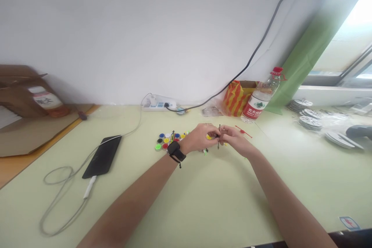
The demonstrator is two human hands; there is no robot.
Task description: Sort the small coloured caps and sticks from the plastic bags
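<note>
Left hand (200,137), right hand (236,140): both pinching 1 dark stick (218,146) | coloured caps (166,140): left of both hands | red stick (243,131): beyond right hand

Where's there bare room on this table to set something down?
Bare: the near side between your left forearm and right forearm; between left forearm and black device; right of your right forearm, short of the white discs. Crowded: around the colored round pieces by your left hand, and along the wall with power strip, bag and bottle.
</note>
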